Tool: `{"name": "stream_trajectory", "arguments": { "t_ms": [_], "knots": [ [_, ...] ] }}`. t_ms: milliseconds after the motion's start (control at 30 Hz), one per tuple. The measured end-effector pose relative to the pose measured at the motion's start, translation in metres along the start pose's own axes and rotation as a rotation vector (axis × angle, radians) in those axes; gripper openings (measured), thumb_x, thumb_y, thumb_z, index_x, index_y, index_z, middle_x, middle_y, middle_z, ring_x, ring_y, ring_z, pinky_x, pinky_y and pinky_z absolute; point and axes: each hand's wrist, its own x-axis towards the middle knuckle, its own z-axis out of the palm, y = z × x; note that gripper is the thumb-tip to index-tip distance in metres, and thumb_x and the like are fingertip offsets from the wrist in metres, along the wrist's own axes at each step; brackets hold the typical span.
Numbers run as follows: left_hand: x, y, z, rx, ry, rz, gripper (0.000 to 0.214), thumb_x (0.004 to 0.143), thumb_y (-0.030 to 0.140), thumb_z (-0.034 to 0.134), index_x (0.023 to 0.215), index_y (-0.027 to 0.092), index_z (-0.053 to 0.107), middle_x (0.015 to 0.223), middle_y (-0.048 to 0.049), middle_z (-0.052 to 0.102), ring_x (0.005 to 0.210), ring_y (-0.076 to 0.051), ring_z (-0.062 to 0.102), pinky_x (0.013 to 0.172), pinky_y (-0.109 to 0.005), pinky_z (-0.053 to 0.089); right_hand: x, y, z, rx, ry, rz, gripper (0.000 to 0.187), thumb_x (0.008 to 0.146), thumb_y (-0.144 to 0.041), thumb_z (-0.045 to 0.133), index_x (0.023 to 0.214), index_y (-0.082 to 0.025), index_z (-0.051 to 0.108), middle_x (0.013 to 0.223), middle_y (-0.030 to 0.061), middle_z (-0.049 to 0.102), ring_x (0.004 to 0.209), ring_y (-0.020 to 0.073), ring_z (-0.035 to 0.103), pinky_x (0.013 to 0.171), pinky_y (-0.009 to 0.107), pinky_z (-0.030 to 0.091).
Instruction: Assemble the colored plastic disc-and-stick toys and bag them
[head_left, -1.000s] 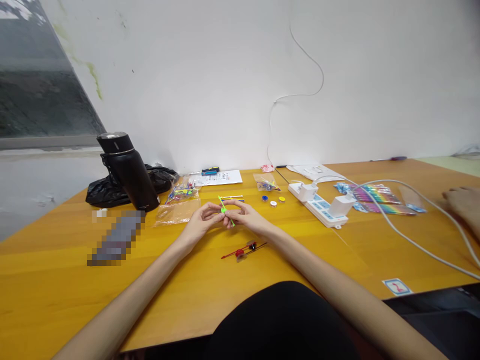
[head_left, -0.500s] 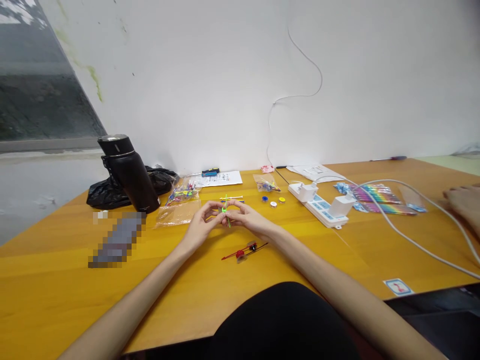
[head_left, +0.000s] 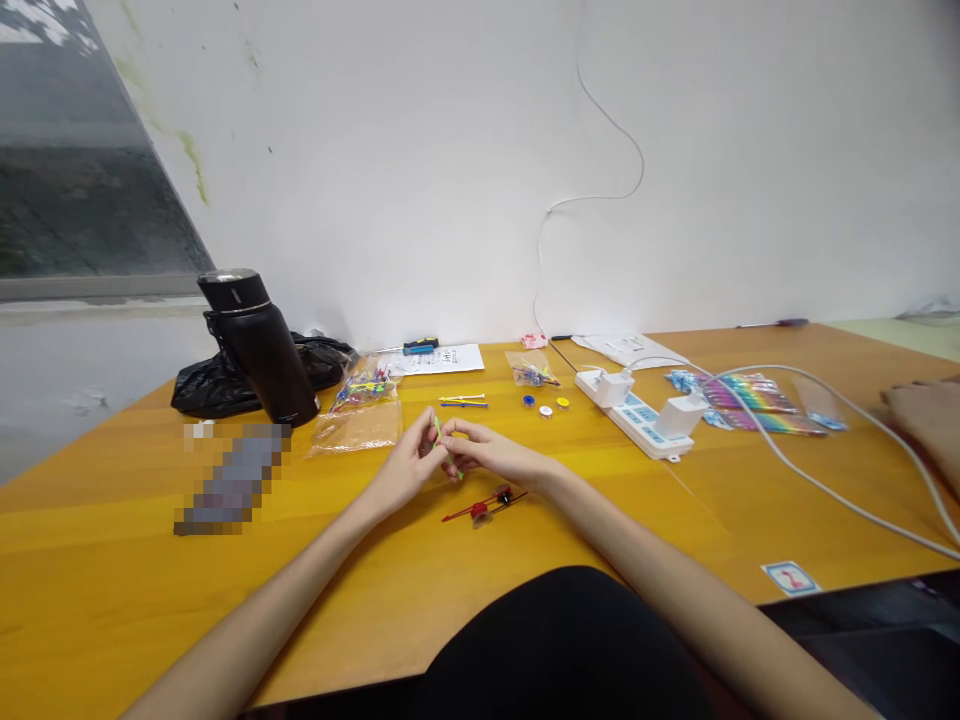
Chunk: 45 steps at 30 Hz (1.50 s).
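Above the table's middle, my left hand (head_left: 411, 462) and my right hand (head_left: 491, 455) meet with fingertips closed around a thin green plastic stick (head_left: 437, 428). Fingers hide most of it; only its upper part and a lower tip show. Just below my hands lie a red plastic stick piece (head_left: 478, 511) with a round knob and a black one (head_left: 505, 496), side by side. Beyond my fingers rest yellow and blue sticks (head_left: 463, 402). To their right sit three small round caps: a blue one (head_left: 529, 400), a white one (head_left: 545, 412) and a yellow one (head_left: 562, 403).
A black bottle (head_left: 262, 350), a pixelated flat object (head_left: 236, 480) and a clear bag of coloured parts (head_left: 360, 425) lie left. Right are a power strip (head_left: 645, 425) with white cables and rainbow-coloured packets (head_left: 750, 400). Another person's hand (head_left: 926, 420) rests at the right edge.
The green stick has turned and dropped slightly, and my fingers now cover more of it, including its round middle. Both hands have closed in around it.
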Motion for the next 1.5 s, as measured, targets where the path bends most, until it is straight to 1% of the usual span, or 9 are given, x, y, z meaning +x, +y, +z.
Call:
{"name": "stream_trajectory", "arguments": {
  "t_ms": [167, 400, 500, 633, 833, 1033, 1167, 1400, 1500],
  "knots": [
    [-0.004, 0.001, -0.001, 0.154, 0.021, 0.019, 0.015, 0.093, 0.030, 0.054, 0.089, 0.021, 0.042, 0.080, 0.0049, 0.040, 0.066, -0.009, 0.048, 0.065, -0.024, 0.041, -0.001, 0.002, 0.000, -0.025, -0.062, -0.039, 0.030, 0.095, -0.047, 0.063, 0.092, -0.021, 0.048, 0.076, -0.0033, 0.057, 0.070, 0.0122, 0.055, 0.075, 0.029, 0.044],
    [-0.005, 0.002, -0.001, 0.207, 0.007, 0.007, 0.015, 0.094, 0.032, 0.052, 0.089, 0.021, 0.043, 0.081, 0.0039, 0.041, 0.067, -0.011, 0.043, 0.064, -0.025, 0.038, 0.001, 0.009, -0.002, -0.032, -0.123, -0.008, 0.037, 0.093, -0.053, 0.064, 0.099, -0.021, 0.045, 0.078, -0.0029, 0.057, 0.071, 0.0125, 0.055, 0.076, 0.030, 0.043],
    [-0.003, 0.001, -0.007, 0.270, 0.005, 0.036, 0.018, 0.095, 0.030, 0.048, 0.082, 0.020, 0.041, 0.078, 0.0033, 0.041, 0.069, -0.012, 0.040, 0.066, -0.025, 0.035, -0.001, 0.009, -0.004, -0.064, -0.118, -0.023, 0.038, 0.093, -0.055, 0.062, 0.098, -0.021, 0.048, 0.075, -0.0042, 0.051, 0.069, 0.0113, 0.050, 0.072, 0.028, 0.039],
    [0.000, -0.002, -0.015, 0.215, 0.005, 0.016, 0.016, 0.092, 0.027, 0.046, 0.078, 0.020, 0.042, 0.070, 0.0038, 0.038, 0.065, -0.013, 0.033, 0.060, -0.025, 0.029, -0.001, 0.002, -0.005, -0.129, -0.022, -0.056, 0.038, 0.093, -0.056, 0.062, 0.095, -0.019, 0.053, 0.072, -0.0039, 0.050, 0.069, 0.0114, 0.046, 0.072, 0.028, 0.037],
    [0.002, 0.002, -0.012, -0.019, 0.005, -0.072, 0.015, 0.090, 0.035, 0.054, 0.094, 0.022, 0.048, 0.076, 0.0049, 0.040, 0.059, -0.010, 0.028, 0.054, -0.022, 0.024, 0.005, 0.001, -0.013, -0.176, 0.210, -0.153, 0.038, 0.087, -0.054, 0.066, 0.097, -0.019, 0.058, 0.076, -0.0008, 0.059, 0.071, 0.0137, 0.052, 0.073, 0.030, 0.043],
    [0.006, -0.001, -0.014, -0.082, 0.075, -0.096, 0.036, 0.090, 0.053, 0.061, 0.083, 0.021, 0.046, 0.068, 0.0068, 0.032, 0.054, -0.009, 0.025, 0.051, -0.021, 0.020, 0.003, 0.004, -0.014, -0.292, 0.186, -0.176, 0.030, 0.092, -0.045, 0.060, 0.107, -0.019, 0.056, 0.073, -0.0009, 0.062, 0.069, 0.0141, 0.054, 0.073, 0.030, 0.045],
    [0.007, -0.003, -0.015, -0.058, 0.084, -0.085, 0.038, 0.090, 0.055, 0.061, 0.081, 0.020, 0.048, 0.066, 0.0064, 0.034, 0.054, -0.009, 0.027, 0.051, -0.022, 0.021, 0.004, 0.005, -0.014, -0.310, 0.182, -0.168, 0.031, 0.094, -0.045, 0.058, 0.109, -0.019, 0.056, 0.074, -0.0011, 0.063, 0.069, 0.0137, 0.056, 0.074, 0.030, 0.046],
    [0.010, -0.004, -0.020, -0.120, 0.267, -0.024, 0.035, 0.091, 0.049, 0.062, 0.082, 0.020, 0.046, 0.068, 0.0070, 0.034, 0.053, -0.007, 0.025, 0.051, -0.020, 0.022, 0.008, 0.009, -0.027, -0.325, 0.395, -0.144, 0.034, 0.095, -0.052, 0.054, 0.097, -0.018, 0.056, 0.071, 0.0003, 0.064, 0.065, 0.0137, 0.057, 0.070, 0.029, 0.047],
    [0.012, -0.004, -0.022, -0.144, 0.324, 0.005, 0.034, 0.091, 0.048, 0.063, 0.082, 0.020, 0.046, 0.069, 0.0065, 0.035, 0.054, -0.007, 0.026, 0.051, -0.020, 0.022, 0.007, 0.007, -0.032, -0.346, 0.420, -0.156, 0.037, 0.094, -0.055, 0.054, 0.086, -0.019, 0.054, 0.070, -0.0001, 0.062, 0.064, 0.0133, 0.055, 0.068, 0.029, 0.046]
  ]
}}
